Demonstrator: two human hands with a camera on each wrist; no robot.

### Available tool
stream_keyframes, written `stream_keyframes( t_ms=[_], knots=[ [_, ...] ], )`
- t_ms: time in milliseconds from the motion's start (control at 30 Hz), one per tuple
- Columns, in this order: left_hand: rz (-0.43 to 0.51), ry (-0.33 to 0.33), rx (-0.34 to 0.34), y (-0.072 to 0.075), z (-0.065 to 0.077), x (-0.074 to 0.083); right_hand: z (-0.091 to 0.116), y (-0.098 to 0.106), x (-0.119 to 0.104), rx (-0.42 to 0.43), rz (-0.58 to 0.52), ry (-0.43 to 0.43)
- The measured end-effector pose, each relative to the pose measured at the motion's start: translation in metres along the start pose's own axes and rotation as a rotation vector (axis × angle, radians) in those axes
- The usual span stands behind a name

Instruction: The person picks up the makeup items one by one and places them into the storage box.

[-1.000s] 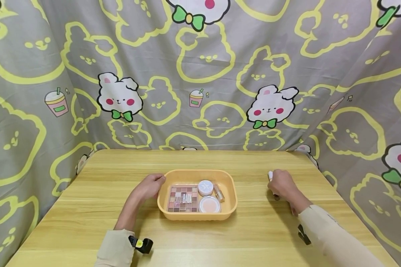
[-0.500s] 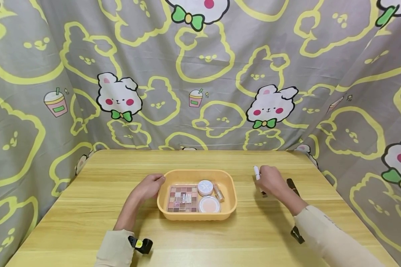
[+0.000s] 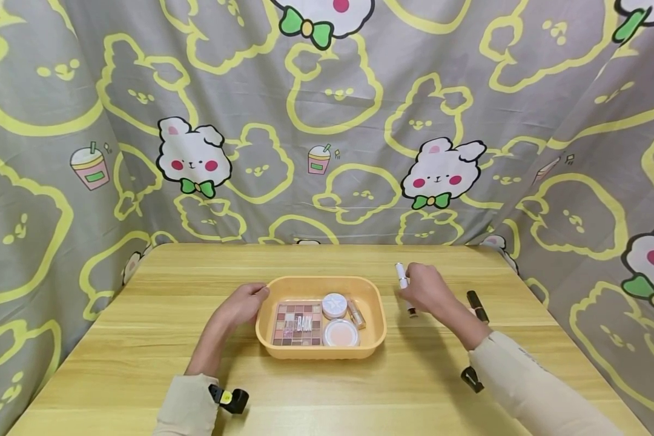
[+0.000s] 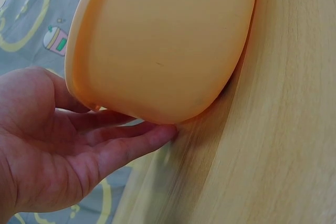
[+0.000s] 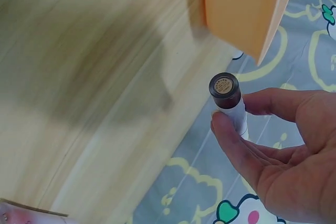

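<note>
My left hand (image 3: 245, 306) grips the left end of a yellow-orange plastic tray (image 3: 321, 352), thumb at the rim and fingers against the outer wall, as the left wrist view shows. Inside the tray lie an eyeshadow palette (image 3: 297, 333), a round white case with a star lid (image 3: 335, 304), a round compact with a pale pink middle (image 3: 341, 333) and a small clear-and-gold tube (image 3: 356, 313). Right of the tray, my right hand (image 3: 429, 289) pinches a slim white cosmetic tube (image 3: 401, 275). Its dark end (image 5: 224, 86), with a round label, shows in the right wrist view.
A dark tube with a pinkish section (image 3: 476, 306) lies on the wooden table (image 3: 196, 266) beyond my right wrist. Part of a pink item (image 5: 31, 214) shows at the right wrist view's lower corner. A patterned grey curtain (image 3: 272, 200) surrounds the table's back and sides.
My right hand has carried the white tube leftward, toward the tray, and a little farther back. The dark tube has come out from behind the arm. The left hand and tray stay put.
</note>
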State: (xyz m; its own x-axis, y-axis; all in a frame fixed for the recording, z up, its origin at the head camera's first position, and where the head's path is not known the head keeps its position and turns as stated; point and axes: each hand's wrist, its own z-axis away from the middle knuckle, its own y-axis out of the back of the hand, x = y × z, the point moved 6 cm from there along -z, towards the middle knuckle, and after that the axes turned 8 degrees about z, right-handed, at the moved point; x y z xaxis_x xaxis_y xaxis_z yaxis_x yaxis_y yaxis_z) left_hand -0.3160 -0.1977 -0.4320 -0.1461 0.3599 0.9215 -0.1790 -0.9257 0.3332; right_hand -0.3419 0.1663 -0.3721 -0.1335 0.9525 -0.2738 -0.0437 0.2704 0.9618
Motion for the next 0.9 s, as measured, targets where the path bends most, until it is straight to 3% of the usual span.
stream_keyframes(
  t_ms=[900],
  knots=[
    [0.032, 0.014, -0.013, 0.001, -0.001, -0.003, 0.002, 0.010, -0.042, -0.016, -0.121, 0.037]
  ],
)
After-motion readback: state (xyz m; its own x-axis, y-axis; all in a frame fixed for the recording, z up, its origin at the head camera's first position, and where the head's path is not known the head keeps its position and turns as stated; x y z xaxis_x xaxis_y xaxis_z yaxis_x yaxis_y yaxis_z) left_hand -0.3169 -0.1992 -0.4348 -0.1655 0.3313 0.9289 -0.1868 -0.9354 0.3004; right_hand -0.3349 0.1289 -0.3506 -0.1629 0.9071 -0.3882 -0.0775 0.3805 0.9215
